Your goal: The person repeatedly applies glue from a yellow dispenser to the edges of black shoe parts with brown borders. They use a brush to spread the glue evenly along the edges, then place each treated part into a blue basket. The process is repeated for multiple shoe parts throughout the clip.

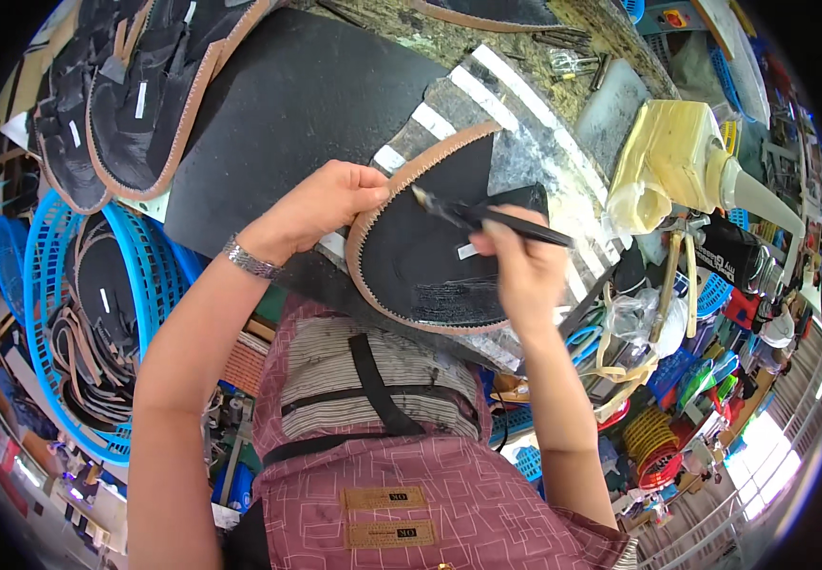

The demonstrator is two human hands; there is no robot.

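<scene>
The left hand (343,197), with a metal watch (251,258) at its wrist, has its thumb and forefinger closed on the toothed tan strip (362,237) that curves around a black piece (401,242). That piece lies on the worktable before the person, partly over a board with white stripes (516,87). The right hand (527,275) grasps the black handle of a brush (546,232), its fingers wrapped around it and its tip over the piece near the strip (whether the bristles touch is hard to tell). A wet-looking dark patch shows near the lower edge. A yellowish container (663,157) stands to the right; similar pieces (140,119) lie at upper left, above a blue basket (38,313).
</scene>
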